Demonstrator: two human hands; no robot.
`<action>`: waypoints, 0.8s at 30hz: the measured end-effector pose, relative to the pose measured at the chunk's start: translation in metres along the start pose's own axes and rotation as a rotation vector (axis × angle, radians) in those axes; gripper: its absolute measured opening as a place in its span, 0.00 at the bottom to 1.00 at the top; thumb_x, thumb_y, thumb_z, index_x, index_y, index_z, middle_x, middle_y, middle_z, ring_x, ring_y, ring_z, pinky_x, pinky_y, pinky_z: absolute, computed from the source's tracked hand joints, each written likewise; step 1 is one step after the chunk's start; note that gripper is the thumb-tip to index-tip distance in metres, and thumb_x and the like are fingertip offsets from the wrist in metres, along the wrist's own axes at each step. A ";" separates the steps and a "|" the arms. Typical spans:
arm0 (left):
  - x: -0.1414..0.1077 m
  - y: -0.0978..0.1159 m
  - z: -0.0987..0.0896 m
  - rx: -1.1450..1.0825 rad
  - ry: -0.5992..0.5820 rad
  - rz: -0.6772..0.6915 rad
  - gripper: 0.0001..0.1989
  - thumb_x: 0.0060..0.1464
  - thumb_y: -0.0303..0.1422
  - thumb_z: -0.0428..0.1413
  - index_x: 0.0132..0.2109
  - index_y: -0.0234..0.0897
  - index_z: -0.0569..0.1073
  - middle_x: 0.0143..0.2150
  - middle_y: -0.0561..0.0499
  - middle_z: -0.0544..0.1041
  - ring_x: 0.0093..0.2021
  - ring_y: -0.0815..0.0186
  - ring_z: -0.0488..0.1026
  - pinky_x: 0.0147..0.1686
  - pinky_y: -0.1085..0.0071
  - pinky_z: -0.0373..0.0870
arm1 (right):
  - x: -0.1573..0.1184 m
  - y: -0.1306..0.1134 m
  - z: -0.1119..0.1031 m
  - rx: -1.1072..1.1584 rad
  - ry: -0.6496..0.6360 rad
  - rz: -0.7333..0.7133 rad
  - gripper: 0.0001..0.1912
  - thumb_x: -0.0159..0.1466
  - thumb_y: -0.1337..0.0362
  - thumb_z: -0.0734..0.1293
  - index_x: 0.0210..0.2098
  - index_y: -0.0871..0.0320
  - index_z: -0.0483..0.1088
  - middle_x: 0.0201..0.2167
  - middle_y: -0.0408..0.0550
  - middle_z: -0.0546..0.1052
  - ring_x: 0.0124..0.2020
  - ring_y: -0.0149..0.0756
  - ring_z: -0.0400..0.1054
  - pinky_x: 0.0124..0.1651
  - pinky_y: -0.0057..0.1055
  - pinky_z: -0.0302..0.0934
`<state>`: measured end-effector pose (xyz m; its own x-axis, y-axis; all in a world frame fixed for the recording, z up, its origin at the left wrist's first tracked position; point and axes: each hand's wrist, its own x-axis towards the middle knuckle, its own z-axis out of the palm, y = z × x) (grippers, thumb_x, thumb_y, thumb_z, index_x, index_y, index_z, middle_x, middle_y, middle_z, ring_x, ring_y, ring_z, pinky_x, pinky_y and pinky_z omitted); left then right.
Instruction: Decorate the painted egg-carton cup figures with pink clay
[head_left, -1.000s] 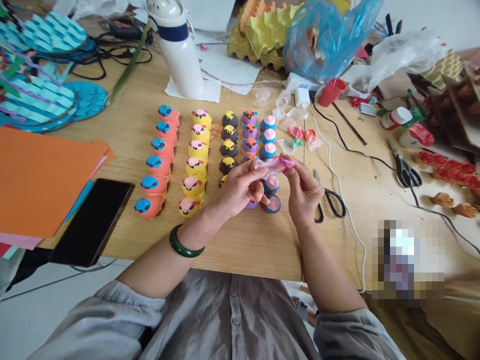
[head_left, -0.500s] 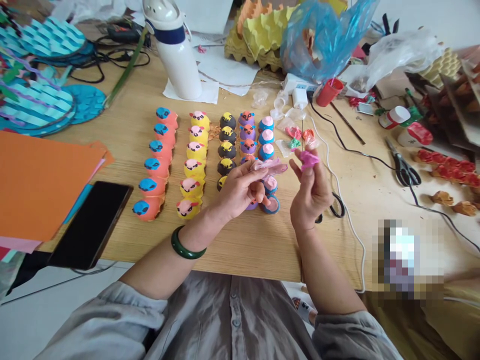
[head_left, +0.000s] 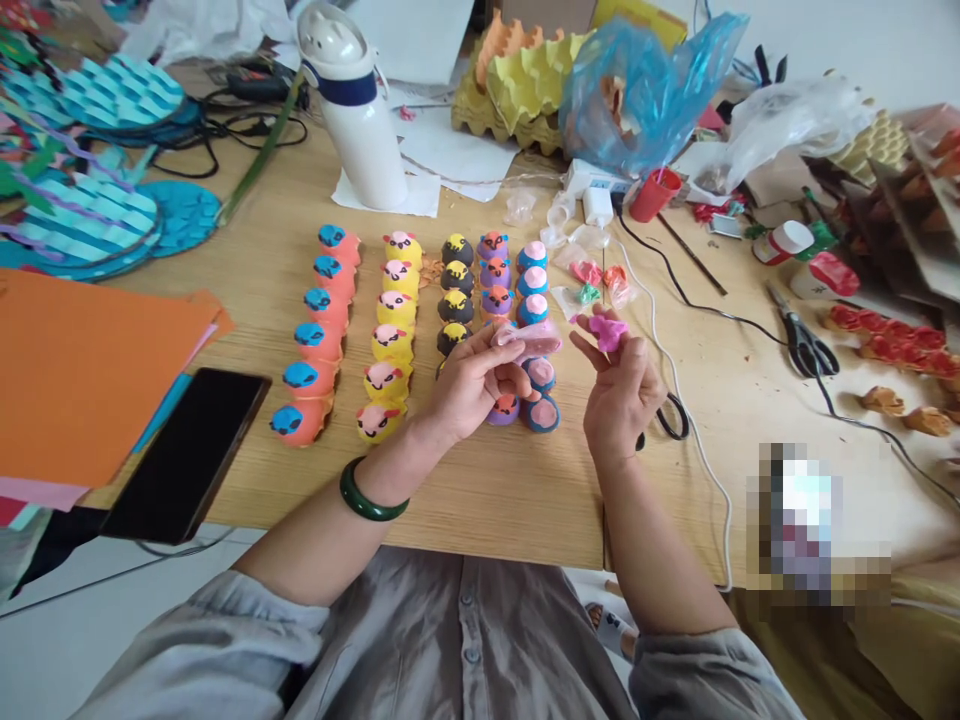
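Note:
My left hand point(head_left: 471, 388) pinches a clear plastic wrapper with pink clay point(head_left: 538, 340) inside, above the rows of egg-carton figures. To its right, my right hand point(head_left: 626, 405) holds a torn lump of bright magenta clay point(head_left: 607, 333) between thumb and fingers. Under and beside my left hand are blue cups with pink tops point(head_left: 543, 413) and purple cups with orange faces point(head_left: 496, 272). Further left stand black cups with yellow faces point(head_left: 455, 277), yellow cups with pink faces point(head_left: 390, 342) and coral cups with blue faces point(head_left: 309, 378). My left hand hides some cups.
Scissors point(head_left: 673, 415) lie partly behind my right hand, near a white cable point(head_left: 697, 440). Small clay packets point(head_left: 587, 272) lie beyond. A white flask point(head_left: 360, 130) stands at the back; a phone point(head_left: 187, 450) and orange paper point(head_left: 90, 370) lie left.
My right hand has turned slightly and its magenta clay has moved a little left and down. My left hand keeps its hold on the wrapper. The whole view has shifted slightly.

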<state>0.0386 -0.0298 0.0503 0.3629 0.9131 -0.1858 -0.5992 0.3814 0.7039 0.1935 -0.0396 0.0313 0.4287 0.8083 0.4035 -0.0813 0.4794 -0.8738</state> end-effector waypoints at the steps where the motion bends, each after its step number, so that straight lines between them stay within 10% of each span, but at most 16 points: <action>1: 0.000 0.000 -0.001 -0.013 -0.007 0.009 0.15 0.49 0.33 0.66 0.32 0.37 0.65 0.39 0.51 0.85 0.21 0.72 0.76 0.28 0.71 0.78 | 0.000 0.000 0.000 -0.012 -0.007 0.028 0.16 0.72 0.54 0.63 0.40 0.53 0.81 0.44 0.47 0.83 0.45 0.40 0.80 0.49 0.44 0.79; 24: 0.005 -0.017 -0.009 0.253 0.061 0.269 0.12 0.57 0.42 0.65 0.43 0.39 0.82 0.45 0.48 0.84 0.48 0.62 0.81 0.57 0.62 0.73 | -0.001 -0.012 0.004 0.037 -0.087 -0.052 0.11 0.67 0.65 0.69 0.48 0.49 0.77 0.46 0.44 0.80 0.47 0.36 0.78 0.56 0.43 0.74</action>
<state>0.0443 -0.0299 0.0316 0.1692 0.9856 -0.0065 -0.4696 0.0864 0.8787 0.1908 -0.0451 0.0426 0.3534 0.8078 0.4717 -0.0951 0.5327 -0.8410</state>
